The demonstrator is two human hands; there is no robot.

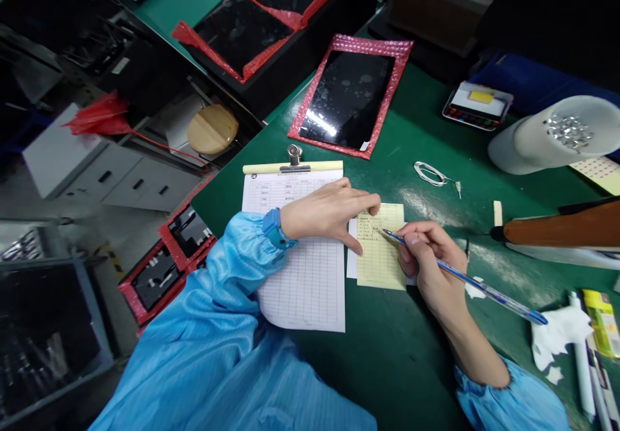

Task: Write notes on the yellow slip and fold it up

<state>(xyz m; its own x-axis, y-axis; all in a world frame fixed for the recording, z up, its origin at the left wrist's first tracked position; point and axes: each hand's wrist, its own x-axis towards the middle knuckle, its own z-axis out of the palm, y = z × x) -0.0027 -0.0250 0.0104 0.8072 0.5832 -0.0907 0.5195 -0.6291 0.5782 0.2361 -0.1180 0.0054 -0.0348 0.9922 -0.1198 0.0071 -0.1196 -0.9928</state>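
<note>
A blue ballpoint pen [477,287] is gripped in my right hand [433,260], its tip at the handwritten lines on a small yellow ruled sheet [381,263]. My left hand [332,210] lies across a clipboard form, thumb and fingers spread, with the fingertips at the sheet's upper left edge. Under that hand and wrist is the printed white form [305,289], held at the top by the metal clip of a clipboard [294,159]. White paper [352,266] shows from beneath the yellow sheet.
Beyond the clipboard lies a black screen panel in pink bubble wrap [349,98]. A coiled white cable [430,174], a white cup of metal parts [557,135], a brown-handled tool [562,227], torn white paper [559,334] and a yellow lighter [602,321] are on the right.
</note>
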